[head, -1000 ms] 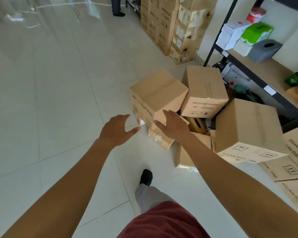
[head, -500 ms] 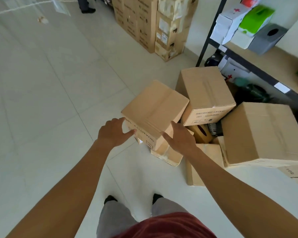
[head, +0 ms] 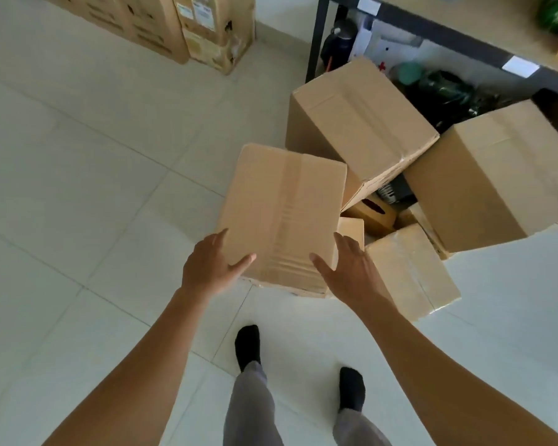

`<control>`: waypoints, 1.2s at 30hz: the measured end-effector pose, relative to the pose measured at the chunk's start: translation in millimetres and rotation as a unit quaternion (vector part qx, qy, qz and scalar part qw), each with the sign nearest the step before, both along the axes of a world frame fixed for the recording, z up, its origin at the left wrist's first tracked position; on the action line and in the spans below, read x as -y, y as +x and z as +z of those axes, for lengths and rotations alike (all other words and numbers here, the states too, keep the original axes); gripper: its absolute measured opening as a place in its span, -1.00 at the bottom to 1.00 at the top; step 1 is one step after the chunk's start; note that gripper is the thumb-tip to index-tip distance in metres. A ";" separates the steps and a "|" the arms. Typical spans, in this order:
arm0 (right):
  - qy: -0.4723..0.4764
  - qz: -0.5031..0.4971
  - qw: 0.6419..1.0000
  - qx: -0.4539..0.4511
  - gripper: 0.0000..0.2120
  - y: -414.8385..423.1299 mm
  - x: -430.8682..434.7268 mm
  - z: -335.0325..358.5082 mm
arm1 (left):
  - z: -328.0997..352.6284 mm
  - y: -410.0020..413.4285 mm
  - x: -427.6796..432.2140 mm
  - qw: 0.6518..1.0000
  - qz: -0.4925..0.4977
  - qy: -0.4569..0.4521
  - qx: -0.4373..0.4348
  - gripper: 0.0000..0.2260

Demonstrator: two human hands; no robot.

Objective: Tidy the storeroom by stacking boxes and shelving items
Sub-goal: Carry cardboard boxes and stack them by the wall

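Grabbing one box (head: 281,214): left hand (head: 207,268) and right hand (head: 351,272) press flat on its sides. Next, I think, lift evenly.

Bare floor (head: 94,188) lies open left of the near box (head: 281,214); piled boxes (head: 361,123) and a shelf frame (head: 315,37) crowd its right.

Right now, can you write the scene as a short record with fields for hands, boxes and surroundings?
front box: taped shut, between both hands
left hand: on its left edge, thumb on top
right hand: on its right edge, thumb on top
back box: larger, directly behind it
right box: larger, beside back box
shelf frame: black, behind the boxes
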State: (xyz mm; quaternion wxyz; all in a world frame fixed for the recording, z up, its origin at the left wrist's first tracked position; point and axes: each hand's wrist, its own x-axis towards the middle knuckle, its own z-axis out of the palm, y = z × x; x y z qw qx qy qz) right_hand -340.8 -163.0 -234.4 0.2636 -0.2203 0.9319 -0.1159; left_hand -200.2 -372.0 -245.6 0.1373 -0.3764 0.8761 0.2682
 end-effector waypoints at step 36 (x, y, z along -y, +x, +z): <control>-0.189 -0.287 0.937 0.060 -0.05 -39.3 31.7 -171.3 | -158.7 -52.4 71.9 0.968 0.103 0.140 -0.182 0.02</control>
